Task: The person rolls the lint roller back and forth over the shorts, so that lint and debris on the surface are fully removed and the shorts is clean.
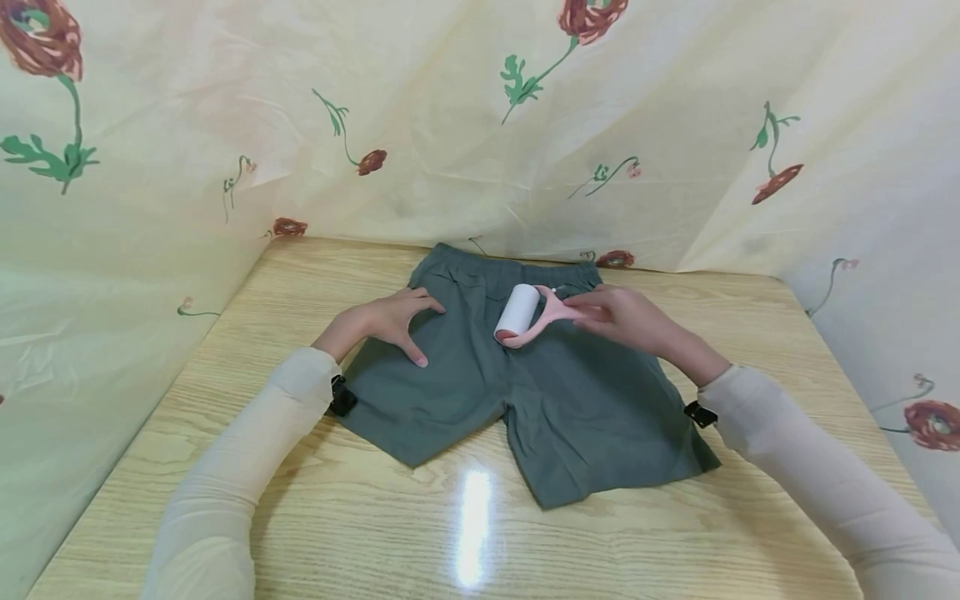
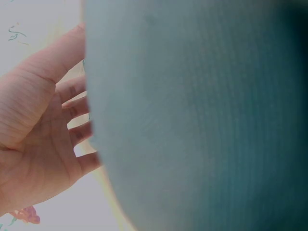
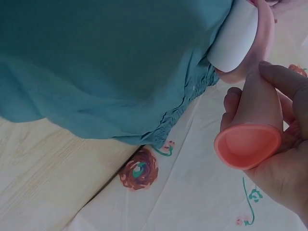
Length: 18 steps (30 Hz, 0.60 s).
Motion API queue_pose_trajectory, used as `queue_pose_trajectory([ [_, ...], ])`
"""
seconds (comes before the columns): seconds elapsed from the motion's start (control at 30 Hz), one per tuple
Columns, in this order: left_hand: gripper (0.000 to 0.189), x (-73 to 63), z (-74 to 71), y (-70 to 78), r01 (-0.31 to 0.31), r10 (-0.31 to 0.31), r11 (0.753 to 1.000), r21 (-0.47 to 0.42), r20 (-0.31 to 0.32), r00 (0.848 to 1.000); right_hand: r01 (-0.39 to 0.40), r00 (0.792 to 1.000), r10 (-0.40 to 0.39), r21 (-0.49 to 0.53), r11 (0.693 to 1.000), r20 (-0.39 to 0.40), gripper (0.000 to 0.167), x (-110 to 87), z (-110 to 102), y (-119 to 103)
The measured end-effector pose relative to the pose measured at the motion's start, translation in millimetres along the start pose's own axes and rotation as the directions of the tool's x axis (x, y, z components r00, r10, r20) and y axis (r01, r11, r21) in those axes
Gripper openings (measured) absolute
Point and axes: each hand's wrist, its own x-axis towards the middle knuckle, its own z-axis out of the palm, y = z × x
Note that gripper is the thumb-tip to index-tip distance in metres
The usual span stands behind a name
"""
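Observation:
Dark grey-green shorts (image 1: 450,392) lie spread on the wooden table, the gathered waistband toward the back. My right hand (image 1: 626,318) grips the pink handle of a lint roller (image 1: 517,313). Its white cylinder rests on the shorts near the middle, below the waistband. In the right wrist view the fingers wrap the handle (image 3: 257,103), whose hollow end faces the camera. My left hand (image 1: 390,321) rests on the left side of the shorts, thumb and fingers spread apart. The left wrist view shows the palm (image 2: 43,149), with the fingertips hidden behind blurred cloth.
The light wooden table (image 1: 360,533) extends in front of the shorts and to both sides. A cream curtain with red flowers (image 1: 450,125) hangs at the back and along the sides. Dark wrist cameras (image 1: 342,397) sit on both cuffs.

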Motion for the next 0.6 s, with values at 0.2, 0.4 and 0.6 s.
queue_pose_trajectory([
  [0.2, 0.093, -0.4, 0.8, -1.3, 0.006, -0.006, 1.000, -0.002, 0.001, 1.000, 0.009, 0.999, -0.011, 0.056, 0.998, 0.034, 0.041, -3.7, 1.2, 10.5],
  [0.4, 0.094, -4.2, -1.2, -2.9, 0.040, -0.039, 0.999, -0.020, 0.006, 0.999, 0.028, 0.998, -0.036, 0.141, 0.990, 0.059, 0.043, -17.5, -2.3, 22.9],
  [0.6, 0.094, -7.0, -3.0, -5.3, 0.050, -0.050, 0.998, -0.033, 0.009, 0.999, -0.009, 0.996, -0.007, 0.173, 0.985, 0.091, 0.045, -32.0, -6.2, 38.4],
])
